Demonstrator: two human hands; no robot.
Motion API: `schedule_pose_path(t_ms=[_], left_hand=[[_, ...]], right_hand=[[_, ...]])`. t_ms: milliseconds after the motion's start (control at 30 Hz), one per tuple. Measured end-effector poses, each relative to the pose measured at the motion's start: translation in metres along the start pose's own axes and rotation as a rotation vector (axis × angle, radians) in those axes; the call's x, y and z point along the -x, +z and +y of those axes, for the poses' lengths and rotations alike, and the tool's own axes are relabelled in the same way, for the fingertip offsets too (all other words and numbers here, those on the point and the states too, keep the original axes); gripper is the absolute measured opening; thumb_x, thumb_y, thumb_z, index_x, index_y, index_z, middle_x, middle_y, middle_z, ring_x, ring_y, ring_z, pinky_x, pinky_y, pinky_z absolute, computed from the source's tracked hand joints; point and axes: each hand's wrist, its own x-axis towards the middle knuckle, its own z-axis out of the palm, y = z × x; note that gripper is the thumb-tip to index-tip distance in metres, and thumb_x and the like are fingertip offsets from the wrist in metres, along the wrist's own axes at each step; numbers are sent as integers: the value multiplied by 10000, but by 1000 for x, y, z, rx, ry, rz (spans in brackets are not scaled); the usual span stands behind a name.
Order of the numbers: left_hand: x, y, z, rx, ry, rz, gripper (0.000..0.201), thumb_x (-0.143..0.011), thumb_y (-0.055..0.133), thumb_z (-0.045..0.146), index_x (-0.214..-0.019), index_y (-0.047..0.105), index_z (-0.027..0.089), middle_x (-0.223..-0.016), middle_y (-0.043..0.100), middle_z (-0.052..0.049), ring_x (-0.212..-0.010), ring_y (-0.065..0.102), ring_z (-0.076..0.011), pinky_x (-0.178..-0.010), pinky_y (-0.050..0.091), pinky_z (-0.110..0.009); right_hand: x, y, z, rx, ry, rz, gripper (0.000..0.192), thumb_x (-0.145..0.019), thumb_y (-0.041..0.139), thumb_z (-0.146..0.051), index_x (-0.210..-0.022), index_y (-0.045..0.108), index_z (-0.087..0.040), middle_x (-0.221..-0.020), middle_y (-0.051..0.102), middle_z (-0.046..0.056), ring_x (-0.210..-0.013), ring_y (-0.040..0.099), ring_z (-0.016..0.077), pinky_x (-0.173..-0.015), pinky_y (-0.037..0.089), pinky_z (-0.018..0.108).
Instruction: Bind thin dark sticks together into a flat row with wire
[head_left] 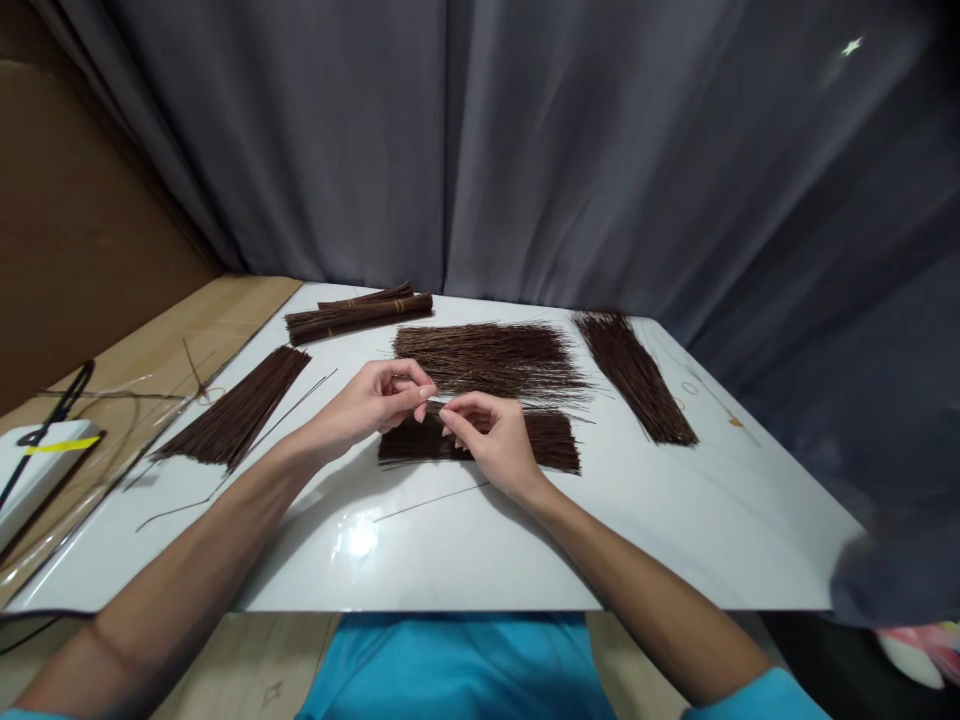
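Observation:
Over the middle of the white table, my left hand (377,400) has its thumb and index finger pinched together. My right hand (496,440) makes a similar pinch just to the right, fingertips close to the left ones. Whatever they hold between them is too thin to make out. Beneath the hands lies a flat dark brown bundle of thin sticks (553,440), partly covered by them. Just behind it spreads a looser layer of thin brown sticks (487,358) with uneven ends. One single stick (431,502) rests on the table in front of my right hand.
Tied brown bundles (360,316) lie at the back left. A fanned bundle (240,410) is on the left, another bundle (634,375) on the right. Rubber bands (689,388) lie near the right edge. Cardboard (225,315) and a white device (45,465) flank the left; a grey curtain (450,150) hangs behind.

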Motion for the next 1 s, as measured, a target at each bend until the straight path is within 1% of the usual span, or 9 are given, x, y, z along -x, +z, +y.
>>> schedule_pose_path(t_ms=[233, 400, 467, 567, 667, 733, 800, 867, 1000], left_hand=[[0, 0, -2, 5, 12, -18, 301, -921, 803, 408, -931, 613, 174, -747, 653, 6, -498, 405, -59, -444, 255, -195], [-1, 1, -2, -84, 57, 28, 275, -967, 742, 408, -925, 599, 177, -738, 658, 1, -520, 447, -79, -468, 296, -204], [-1, 3, -3, -194, 121, 63, 240, -983, 714, 381, -922, 602, 177, -737, 672, -10, -582, 532, -109, -525, 373, -218], [0, 5, -6, -403, 225, 97, 178, -1026, 630, 332, -930, 603, 184, -773, 691, -21, -698, 622, -154, -635, 448, -255], [2, 9, -8, -620, 290, 75, 144, -1036, 555, 255, -911, 588, 192, -790, 673, -10, -700, 603, -161, -659, 426, -275], [3, 12, -10, -710, 320, 25, 162, -1028, 526, 218, -871, 561, 192, -770, 642, -3, -681, 569, -159, -658, 398, -283], [4, 14, -11, -717, 332, -36, 172, -1026, 513, 216, -861, 552, 191, -752, 621, -1, -673, 547, -161, -658, 383, -290], [5, 16, -11, -649, 315, -115, 155, -1025, 529, 241, -888, 578, 188, -760, 630, -6, -675, 545, -161, -657, 387, -289], [11, 22, -5, -341, 159, -358, 196, -1030, 588, 341, -918, 603, 182, -755, 664, -26, -674, 574, -162, -631, 407, -274]], right_hand=[[2, 4, 0, 90, -21, 6, 214, -993, 723, -397, -992, 776, -190, -820, 748, 41, -630, 646, 154, -588, 530, 270], [3, 5, 2, 162, -44, 20, 222, -1028, 678, -398, -1032, 757, -191, -839, 755, 43, -616, 654, 161, -585, 519, 279], [5, 4, 2, 299, -120, 26, 204, -1058, 633, -361, -1050, 750, -194, -880, 762, 51, -667, 675, 172, -634, 522, 289], [7, -1, -5, 672, -329, -8, 199, -1093, 561, -264, -1081, 747, -195, -974, 765, 71, -804, 684, 190, -740, 486, 301], [4, -8, -19, 1023, -471, -86, 207, -1071, 545, -155, -1096, 746, -193, -947, 747, 67, -791, 625, 187, -707, 402, 312], [-3, -15, -30, 1136, -509, -149, 207, -1038, 568, -105, -1069, 752, -194, -925, 744, 63, -820, 597, 196, -688, 361, 321], [-13, -24, -40, 1137, -501, -216, 189, -1034, 598, -118, -1028, 766, -205, -910, 749, 57, -866, 587, 205, -677, 341, 319], [-24, -34, -47, 1058, -454, -312, 181, -1032, 636, -143, -991, 790, -227, -894, 761, 41, -868, 596, 196, -678, 345, 304], [-43, -52, -56, 707, -268, -615, 153, -991, 714, -201, -967, 852, -262, -856, 782, 2, -788, 663, 161, -710, 437, 263]])
